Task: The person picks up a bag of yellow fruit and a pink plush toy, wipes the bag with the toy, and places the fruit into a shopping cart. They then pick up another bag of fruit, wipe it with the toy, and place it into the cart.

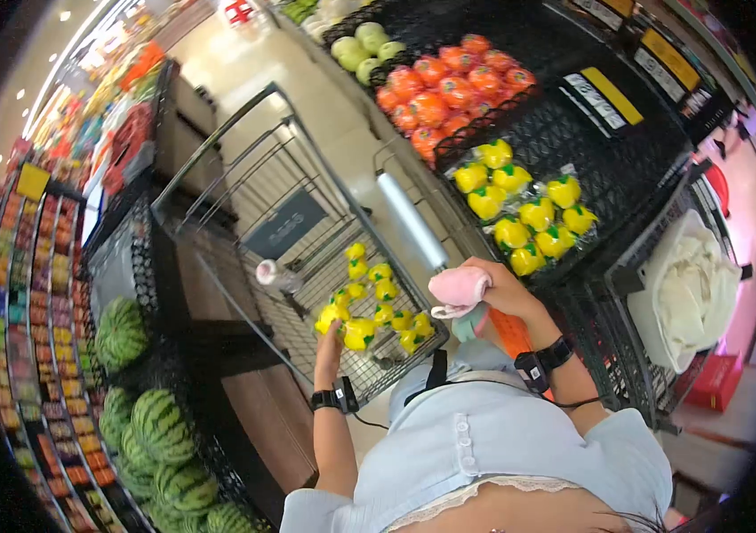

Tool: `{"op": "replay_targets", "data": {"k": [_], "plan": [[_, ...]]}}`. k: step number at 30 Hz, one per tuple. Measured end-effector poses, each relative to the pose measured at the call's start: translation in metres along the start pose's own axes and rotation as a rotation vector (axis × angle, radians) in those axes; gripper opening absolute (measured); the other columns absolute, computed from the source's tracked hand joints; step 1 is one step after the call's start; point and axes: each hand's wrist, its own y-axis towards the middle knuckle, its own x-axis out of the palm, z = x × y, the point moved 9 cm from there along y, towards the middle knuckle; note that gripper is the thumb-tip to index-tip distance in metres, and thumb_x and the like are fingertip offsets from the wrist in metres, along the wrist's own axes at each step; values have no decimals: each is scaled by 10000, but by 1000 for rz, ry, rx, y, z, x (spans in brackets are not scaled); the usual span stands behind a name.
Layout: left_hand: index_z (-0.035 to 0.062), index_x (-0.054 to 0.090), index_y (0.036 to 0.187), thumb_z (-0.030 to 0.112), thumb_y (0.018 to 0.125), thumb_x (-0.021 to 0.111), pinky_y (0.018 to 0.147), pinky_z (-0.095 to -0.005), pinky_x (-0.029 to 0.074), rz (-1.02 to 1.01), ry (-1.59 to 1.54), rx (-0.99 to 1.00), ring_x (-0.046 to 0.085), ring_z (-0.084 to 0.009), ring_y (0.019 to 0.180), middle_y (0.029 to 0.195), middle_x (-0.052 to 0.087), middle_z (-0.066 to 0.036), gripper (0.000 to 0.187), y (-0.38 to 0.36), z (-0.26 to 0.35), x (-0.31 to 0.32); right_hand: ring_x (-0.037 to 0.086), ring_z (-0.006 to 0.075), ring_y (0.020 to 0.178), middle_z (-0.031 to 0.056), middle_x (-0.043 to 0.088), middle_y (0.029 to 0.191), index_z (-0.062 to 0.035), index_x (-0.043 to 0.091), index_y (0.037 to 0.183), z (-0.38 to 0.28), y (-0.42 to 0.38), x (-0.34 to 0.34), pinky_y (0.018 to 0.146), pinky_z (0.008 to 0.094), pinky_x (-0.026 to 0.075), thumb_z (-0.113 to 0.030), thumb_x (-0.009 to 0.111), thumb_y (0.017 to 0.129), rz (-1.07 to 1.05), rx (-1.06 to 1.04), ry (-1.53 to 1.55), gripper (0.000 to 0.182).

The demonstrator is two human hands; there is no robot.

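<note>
- Your right hand (511, 293): clenched on a pink cloth (460, 288), in front of your torso.
- Your left hand (328, 346): grasping a yellow pepper (331, 316) over the near end of the cart (287, 224).
- More yellow peppers (383, 290) just beside that hand, on the cart's mesh floor.
- White-capped bottle (273, 273) past them.
- Watermelons (163, 426) stacked to your left.
- Wrapped yellow peppers (537, 214) on the black display, right of the cart.
- Red-orange produce (454, 91) beyond those; pale green produce (368, 44) farthest.
</note>
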Motion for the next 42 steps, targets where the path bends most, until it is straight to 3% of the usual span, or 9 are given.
{"op": "replay_targets", "data": {"k": [4,6,8,10,19,22,24,27,42], "plan": [[69,474,1137,457,855,453,767,-363,473,-53,-329,59,554,-215,931,1024,554,-96,480,-34,62,48,554,141,832,86,586,901,11,530,988,-25,15,27,715,283,453,43,536,701,-150,-134,-16,289],[60,495,1077,571,819,400,677,-352,480,-456,-496,153,556,-209,867,985,550,-112,580,-56,102,99,553,138,828,81,585,902,5,532,983,-29,20,37,701,280,457,31,543,712,-162,-68,87,273],[38,481,1111,621,782,410,709,-373,476,-561,-766,152,549,-232,886,1031,541,-128,672,-69,118,128,549,129,838,68,589,903,-3,540,980,-30,23,46,724,273,446,7,567,710,-177,-33,128,271],[22,454,1166,648,767,390,740,-388,471,-246,-837,79,543,-251,905,1082,529,-138,745,-67,98,125,540,114,863,48,599,904,-13,553,977,-33,29,48,783,262,420,-29,608,695,-183,-39,107,288],[31,432,1188,462,889,313,742,-358,505,-323,-198,-197,598,-239,884,1066,565,-128,538,-74,46,147,558,158,886,102,599,925,-11,525,1006,-37,29,26,787,285,425,-13,577,680,-110,-41,-90,330],[48,461,1150,411,911,308,713,-281,501,-438,-121,-364,597,-170,839,1006,585,-83,461,-72,38,177,574,242,893,145,585,945,-21,493,1046,-53,31,40,781,315,431,-32,578,674,-14,-149,-301,381],[35,465,1142,403,918,299,704,-257,486,-415,66,-238,583,-142,825,980,583,-72,462,-67,39,191,555,300,893,161,568,937,-34,488,1040,-69,31,50,771,338,431,-39,580,657,16,-239,-409,395],[29,464,1140,405,920,296,698,-247,475,-418,89,-174,573,-132,821,981,576,-63,467,-74,54,203,528,370,890,179,549,928,-57,485,1015,-80,35,51,761,367,431,-41,571,637,19,-291,-453,389],[49,460,1147,458,905,239,747,-297,490,-348,-23,-203,589,-178,855,1002,571,-91,523,-85,60,199,486,348,947,150,476,1026,-34,417,1107,-84,19,76,803,421,411,-147,650,670,-36,-404,-688,509]]}}
